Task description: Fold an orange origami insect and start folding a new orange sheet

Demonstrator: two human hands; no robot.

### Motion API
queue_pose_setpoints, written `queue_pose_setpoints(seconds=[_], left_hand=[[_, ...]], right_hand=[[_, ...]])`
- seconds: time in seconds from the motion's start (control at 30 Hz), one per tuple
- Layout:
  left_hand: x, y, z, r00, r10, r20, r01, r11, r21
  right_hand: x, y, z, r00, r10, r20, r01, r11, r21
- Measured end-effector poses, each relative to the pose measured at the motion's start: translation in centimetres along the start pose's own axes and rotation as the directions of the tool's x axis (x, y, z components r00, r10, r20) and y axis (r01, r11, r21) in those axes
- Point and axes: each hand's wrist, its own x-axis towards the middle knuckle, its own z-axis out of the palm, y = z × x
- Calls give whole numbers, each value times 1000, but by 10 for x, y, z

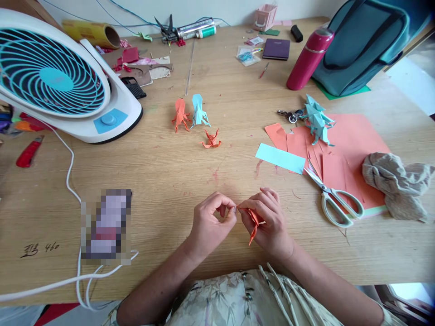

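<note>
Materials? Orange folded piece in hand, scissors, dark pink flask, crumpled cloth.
Orange folded piece: likely paper, matte; sharp creases, thin pointed tips.
Scissors: blades likely steel, from the grey metallic look; white handles probably smooth plastic, moulded-looking.
Dark pink flask: smooth sheen suggests coated metal, though plastic is possible.
Crumpled cloth: matte fabric; soft folds, fibre unclear.

My left hand pinches a thin tip of an orange folded paper between thumb and forefinger; my right hand grips its body. Beyond them on the wooden table sit 3 folded figures, 2 orange and 1 light blue. To my right, white-handled scissors lie partly over orange sheets, near a light blue strip. A fan stands at my left.
</note>
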Motion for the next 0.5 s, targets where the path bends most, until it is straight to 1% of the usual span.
queue_pose_setpoints(seconds=[0.1,0.23,0.4,0.5], left_hand=[[1,-1,-1,1000,-15,13,15,1000,19],[1,-1,-2,1000,-7,8,6,999,40],[0,-2,-1,1000,-22,18,22,999,25],[1,-2,-2,998,-35,43,35,999,13]], right_hand=[[1,0,0,1000,12,9,-12,1000,21],[1,-1,0,999,33,16,-34,998,43],[1,0,-1,999,45,24,-46,998,47],[2,0,-1,999,42,21,-43,998,39]])
